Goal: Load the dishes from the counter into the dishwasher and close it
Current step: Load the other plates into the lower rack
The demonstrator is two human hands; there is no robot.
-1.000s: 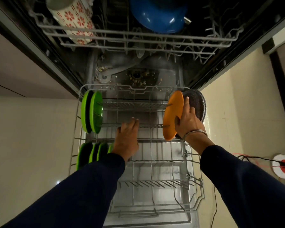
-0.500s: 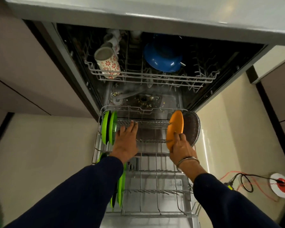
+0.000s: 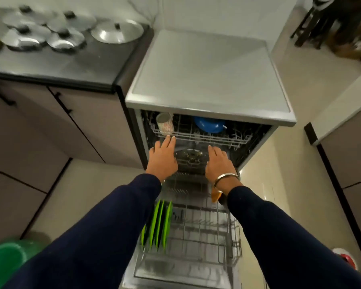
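Far left of the dishwasher, a green bin sits on the floor, and steel lids lie on the dark surface beside the machine. The dishwasher's door is down and its lower rack is pulled out, with green plates standing on edge at the rack's left side. The left hand reaches toward the upper rack, fingers straight, its grip empty, just below a patterned mug. A blue bowl sits mid-rack. The right hand, bangle on the wrist, is likewise flat and holds nothing. An orange plate shows beneath that wrist.
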